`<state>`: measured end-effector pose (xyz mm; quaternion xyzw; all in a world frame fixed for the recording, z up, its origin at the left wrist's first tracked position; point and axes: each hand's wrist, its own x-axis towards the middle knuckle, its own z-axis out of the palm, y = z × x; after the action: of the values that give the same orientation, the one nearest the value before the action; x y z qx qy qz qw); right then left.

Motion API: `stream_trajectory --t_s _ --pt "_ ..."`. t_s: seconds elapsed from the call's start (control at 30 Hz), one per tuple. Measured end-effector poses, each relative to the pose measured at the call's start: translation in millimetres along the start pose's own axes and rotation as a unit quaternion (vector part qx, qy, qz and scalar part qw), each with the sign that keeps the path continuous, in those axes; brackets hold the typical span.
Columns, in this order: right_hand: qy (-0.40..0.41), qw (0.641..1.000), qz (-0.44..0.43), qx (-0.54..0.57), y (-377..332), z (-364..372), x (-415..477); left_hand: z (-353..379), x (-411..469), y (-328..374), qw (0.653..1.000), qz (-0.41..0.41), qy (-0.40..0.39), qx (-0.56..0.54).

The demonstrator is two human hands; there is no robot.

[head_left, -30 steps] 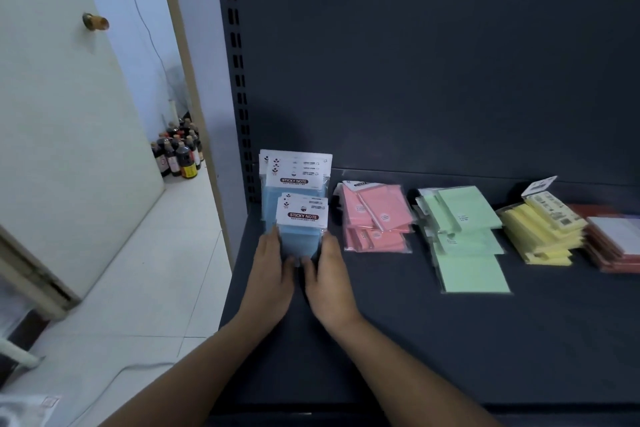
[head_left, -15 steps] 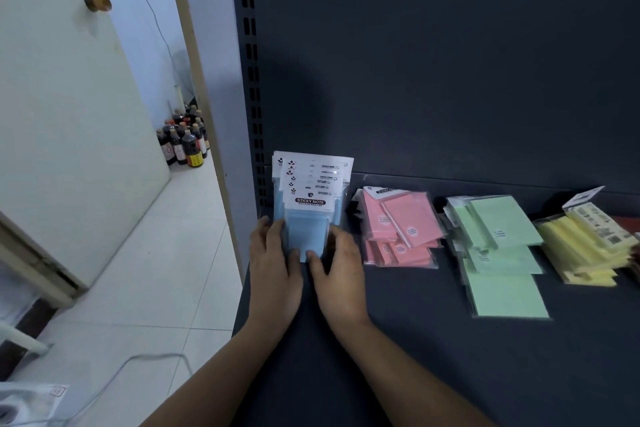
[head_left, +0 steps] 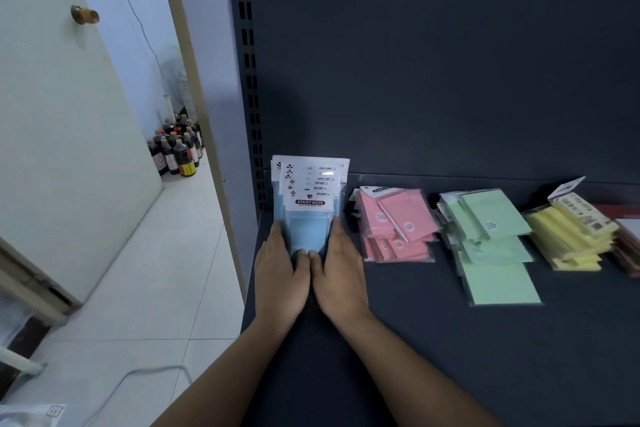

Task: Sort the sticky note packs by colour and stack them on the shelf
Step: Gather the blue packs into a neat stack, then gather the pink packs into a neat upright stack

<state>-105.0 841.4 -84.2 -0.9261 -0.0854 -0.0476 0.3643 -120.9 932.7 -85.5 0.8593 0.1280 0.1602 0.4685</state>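
Head: blue packs between hands

the near blue pack, apart from the blue stack a second ago, is now pushed back against it. left hand and right hand have advanced along its sides, fingers straight, thumbs at its near edge.

Shelf: blue packs, pink packs, green packs, yellow packs, perhaps red.
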Motion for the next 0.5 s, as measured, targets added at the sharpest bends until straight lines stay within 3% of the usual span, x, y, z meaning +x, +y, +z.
stream_trajectory --t_s 0.13,0.2,0.27,0.33,0.4,0.5 --pt "0.005 0.999 0.009 0.05 -1.4 -4.2 -8.3 -1.5 -3.9 0.4 1.0 -0.01 0.003 -0.01" --pt "-0.005 0.995 0.017 0.098 -0.5 -9.8 -19.2 -6.5 -10.1 1.5 0.999 -0.011 0.045 -0.01" --pt "-0.003 0.991 0.016 0.132 1.7 -21.1 -29.2 -10.9 -19.9 6.0 0.991 0.065 0.114 0.02" --pt "0.054 0.985 -0.006 0.162 1.4 -40.7 -35.8 -9.5 -30.7 17.6 0.976 0.171 0.129 0.023" --pt "0.159 0.973 -0.038 0.165 2.1 -65.7 -34.4 -1.9 -35.3 35.7 0.969 0.236 0.064 -0.028" --pt "0.259 0.96 -0.028 0.102 13.6 -98.8 -23.6 14.6 -34.3 65.5 0.973 0.19 -0.062 -0.115"
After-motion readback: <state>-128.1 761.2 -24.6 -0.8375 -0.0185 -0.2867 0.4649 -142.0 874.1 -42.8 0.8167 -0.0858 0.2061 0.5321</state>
